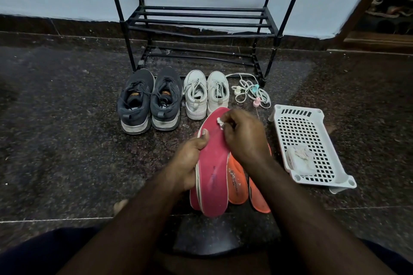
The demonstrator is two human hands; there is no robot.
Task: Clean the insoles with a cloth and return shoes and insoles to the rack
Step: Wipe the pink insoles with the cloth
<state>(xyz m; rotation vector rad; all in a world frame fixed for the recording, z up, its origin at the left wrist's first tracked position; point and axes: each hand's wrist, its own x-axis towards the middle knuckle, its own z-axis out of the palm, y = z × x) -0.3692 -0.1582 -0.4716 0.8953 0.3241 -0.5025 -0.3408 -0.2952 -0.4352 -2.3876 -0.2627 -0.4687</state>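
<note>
The left hand (190, 158) grips the pink insole (213, 163) by its edge above the floor while the right hand (242, 134) pinches a small cloth (220, 122) against its toe end; the insole looks light and bendy, best held mid-length.

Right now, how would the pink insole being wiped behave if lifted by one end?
The pink insole looks thin, so it would probably flex. The left hand alone holds it up by one edge, so it is likely light. Its matte surface suggests little slipping.
</note>
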